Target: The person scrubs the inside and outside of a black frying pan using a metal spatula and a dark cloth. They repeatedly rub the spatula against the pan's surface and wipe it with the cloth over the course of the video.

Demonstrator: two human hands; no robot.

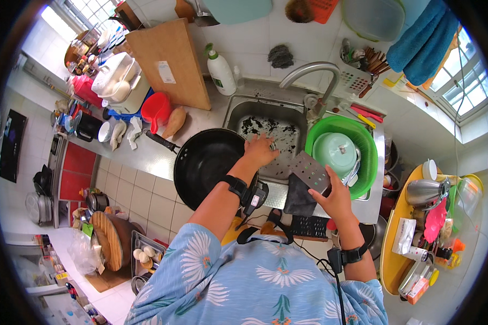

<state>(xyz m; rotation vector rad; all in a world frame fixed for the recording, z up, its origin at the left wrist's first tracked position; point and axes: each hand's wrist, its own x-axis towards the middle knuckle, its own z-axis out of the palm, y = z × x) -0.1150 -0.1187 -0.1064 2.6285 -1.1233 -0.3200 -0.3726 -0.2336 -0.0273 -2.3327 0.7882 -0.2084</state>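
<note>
My left hand reaches over the stainless steel sink, fingers apart, beside a small round metal part that looks like the drain. Dark scraps lie scattered over the basin floor. Under my left forearm is a black wok, its handle pointing left, across the counter's front edge. A flat perforated metal plate is in my right hand, gripped at its right side between thumb and fingers. Below the plate, a dark cloth drapes over the front of the counter.
The faucet arches over the sink's back right. On the right, a green basket holds a pale green bowl. Left of the sink are a red dipper, a sweet potato, a wooden board and a pump bottle.
</note>
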